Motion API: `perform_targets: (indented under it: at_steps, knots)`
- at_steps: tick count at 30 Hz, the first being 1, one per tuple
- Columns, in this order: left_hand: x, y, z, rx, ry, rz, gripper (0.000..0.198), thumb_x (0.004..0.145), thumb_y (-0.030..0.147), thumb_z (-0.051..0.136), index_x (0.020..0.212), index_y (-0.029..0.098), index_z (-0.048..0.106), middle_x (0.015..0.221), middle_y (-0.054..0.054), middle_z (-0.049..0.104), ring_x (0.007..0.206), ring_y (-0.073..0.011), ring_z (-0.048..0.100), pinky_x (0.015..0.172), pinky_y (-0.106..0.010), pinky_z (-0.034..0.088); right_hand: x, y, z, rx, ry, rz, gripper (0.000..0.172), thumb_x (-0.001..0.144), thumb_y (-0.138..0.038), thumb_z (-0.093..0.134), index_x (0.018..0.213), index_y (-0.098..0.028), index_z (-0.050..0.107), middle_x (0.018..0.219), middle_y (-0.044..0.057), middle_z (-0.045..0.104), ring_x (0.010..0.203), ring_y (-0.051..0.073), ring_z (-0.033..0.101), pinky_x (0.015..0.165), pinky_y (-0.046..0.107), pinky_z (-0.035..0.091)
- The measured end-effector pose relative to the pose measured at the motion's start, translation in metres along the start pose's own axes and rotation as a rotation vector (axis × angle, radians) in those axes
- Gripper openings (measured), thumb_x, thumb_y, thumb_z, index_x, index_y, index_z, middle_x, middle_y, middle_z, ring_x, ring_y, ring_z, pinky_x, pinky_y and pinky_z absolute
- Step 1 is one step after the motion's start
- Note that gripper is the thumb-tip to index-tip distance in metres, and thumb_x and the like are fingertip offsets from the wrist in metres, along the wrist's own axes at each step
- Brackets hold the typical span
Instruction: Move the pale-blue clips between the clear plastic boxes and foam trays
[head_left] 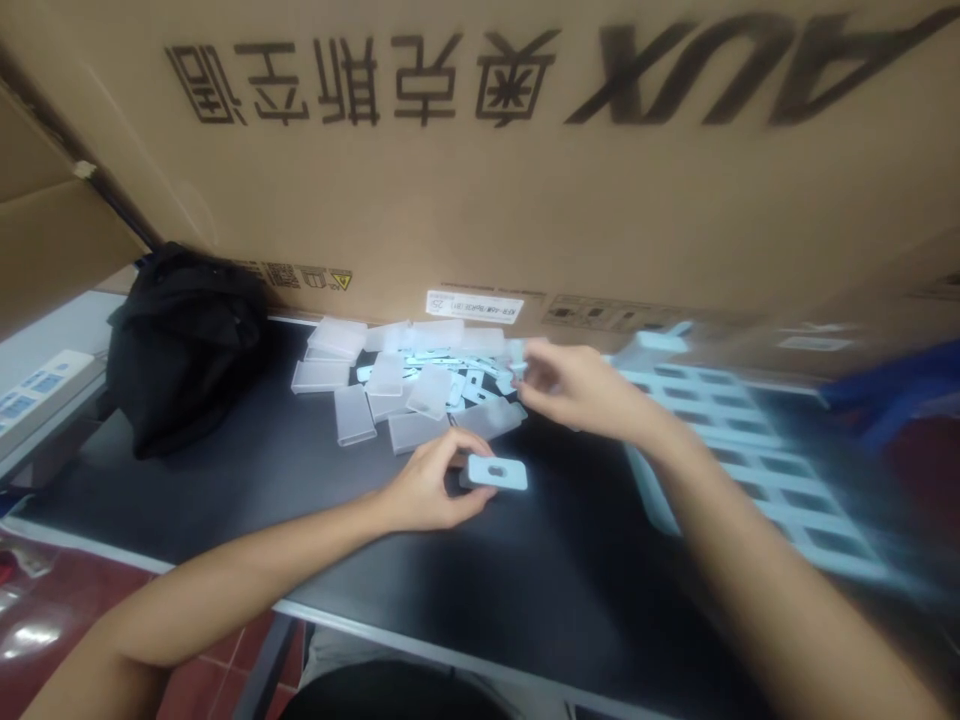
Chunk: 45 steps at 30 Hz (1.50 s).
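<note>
My left hand (pixel 435 485) holds a small light-blue rectangular plate (pixel 510 474) with a hole in its middle, pinched between thumb and fingers above the black table. My right hand (pixel 574 388) reaches to the right end of a pile, its fingers curled together and slightly blurred. Whatever lies in those fingertips is too smeared to name. The pile holds several frosted translucent plastic cases (pixel 420 430) and several light-blue flat pieces (pixel 474 387), lying loosely over one another just beyond my left hand.
A light-blue tray (pixel 750 447) with rectangular openings lies at the right, partly behind my right forearm. On the left sit a black cloth bag (pixel 187 340) and a white box (pixel 45 395). A large printed cardboard box (pixel 480 200) walls off the back of the black table (pixel 555 600).
</note>
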<state>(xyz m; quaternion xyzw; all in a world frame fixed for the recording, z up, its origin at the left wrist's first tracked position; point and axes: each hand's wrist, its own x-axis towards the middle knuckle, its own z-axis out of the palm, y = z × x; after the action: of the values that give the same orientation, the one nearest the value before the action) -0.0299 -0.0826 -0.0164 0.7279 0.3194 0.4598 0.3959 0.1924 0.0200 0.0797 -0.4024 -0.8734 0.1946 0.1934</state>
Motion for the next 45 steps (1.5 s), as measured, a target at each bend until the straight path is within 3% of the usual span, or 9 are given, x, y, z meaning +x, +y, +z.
perform_targets:
  at_steps: [3, 6, 10, 15, 26, 33, 38, 40, 45]
  knots:
    - [0.001, 0.003, -0.001, 0.022, -0.019, -0.026, 0.035, 0.083, 0.019, 0.074, 0.112, 0.02, 0.055, 0.113, -0.01, 0.067, 0.103, -0.0206, 0.07, 0.088, -0.034, 0.062, -0.027, -0.024, -0.004, 0.293, 0.046, -0.059, 0.008, 0.093, -0.031, 0.061, 0.094, -0.022, 0.06, 0.079, 0.001, 0.072, 0.066, 0.016, 0.067, 0.06, 0.027, 0.053]
    - [0.001, 0.004, -0.001, 0.032, -0.018, -0.037, 0.036, 0.082, 0.02, 0.075, 0.111, 0.02, 0.055, 0.112, -0.01, 0.067, 0.102, -0.0214, 0.07, 0.088, -0.035, 0.062, -0.047, -0.046, 0.002, 0.389, 0.044, -0.118, 0.006, 0.093, -0.027, 0.064, 0.096, -0.023, 0.061, 0.085, 0.002, 0.074, 0.071, 0.015, 0.069, 0.063, 0.026, 0.054]
    - [0.002, 0.005, -0.001, 0.054, -0.016, -0.04, 0.033, 0.082, 0.021, 0.074, 0.11, 0.02, 0.055, 0.11, -0.009, 0.068, 0.101, -0.021, 0.07, 0.088, -0.035, 0.062, -0.056, -0.057, 0.015, 0.321, 0.045, -0.16, 0.001, 0.094, -0.022, 0.062, 0.094, -0.022, 0.062, 0.079, -0.001, 0.069, 0.066, 0.012, 0.064, 0.062, 0.023, 0.05]
    - [0.002, 0.005, 0.0, 0.083, -0.018, -0.026, 0.035, 0.083, 0.021, 0.073, 0.112, 0.02, 0.054, 0.106, -0.006, 0.068, 0.093, -0.0188, 0.071, 0.086, -0.034, 0.062, -0.057, -0.051, 0.024, 0.252, 0.02, -0.171, 0.006, 0.095, -0.02, 0.059, 0.089, -0.022, 0.06, 0.08, 0.0, 0.064, 0.067, 0.012, 0.057, 0.063, 0.023, 0.047]
    - [-0.001, 0.003, -0.002, 0.078, 0.006, 0.042, 0.035, 0.081, 0.018, 0.073, 0.111, 0.021, 0.055, 0.109, -0.007, 0.069, 0.097, -0.0195, 0.071, 0.085, -0.034, 0.06, -0.067, -0.056, 0.02, 0.214, -0.037, -0.168, 0.019, 0.093, -0.025, 0.068, 0.111, -0.024, 0.062, 0.1, 0.004, 0.066, 0.083, 0.016, 0.062, 0.072, 0.028, 0.052]
    - [-0.004, -0.004, 0.0, 0.052, 0.05, 0.167, 0.045, 0.083, 0.015, 0.076, 0.119, 0.022, 0.05, 0.114, -0.009, 0.067, 0.101, -0.0199, 0.069, 0.086, -0.033, 0.059, -0.076, -0.06, 0.024, 0.059, 0.013, -0.159, 0.012, 0.097, -0.02, 0.057, 0.107, -0.024, 0.063, 0.103, 0.006, 0.068, 0.095, 0.02, 0.067, 0.081, 0.032, 0.055]
    - [-0.003, -0.002, -0.002, 0.082, 0.034, 0.18, 0.042, 0.087, 0.015, 0.074, 0.12, 0.022, 0.05, 0.116, -0.01, 0.066, 0.107, -0.0207, 0.065, 0.086, -0.033, 0.058, -0.089, -0.025, -0.023, -0.109, 0.102, -0.117, 0.015, 0.098, -0.033, 0.059, 0.107, -0.025, 0.068, 0.103, 0.007, 0.073, 0.086, 0.021, 0.07, 0.075, 0.033, 0.056]
    - [-0.002, -0.001, -0.003, 0.098, 0.01, 0.169, 0.037, 0.089, 0.014, 0.071, 0.119, 0.022, 0.051, 0.114, -0.01, 0.066, 0.105, -0.0199, 0.064, 0.084, -0.032, 0.058, -0.097, 0.006, -0.052, -0.187, 0.144, -0.041, 0.021, 0.096, -0.04, 0.061, 0.107, -0.025, 0.07, 0.102, 0.006, 0.074, 0.075, 0.02, 0.069, 0.069, 0.033, 0.055]
    - [-0.001, 0.001, -0.003, 0.119, -0.064, 0.171, 0.028, 0.092, 0.014, 0.066, 0.116, 0.021, 0.054, 0.112, -0.01, 0.065, 0.101, -0.0191, 0.064, 0.081, -0.031, 0.058, -0.106, 0.096, -0.108, -0.39, 0.196, 0.238, 0.024, 0.085, -0.038, 0.067, 0.103, -0.024, 0.074, 0.108, 0.008, 0.076, 0.085, 0.024, 0.071, 0.078, 0.036, 0.054]
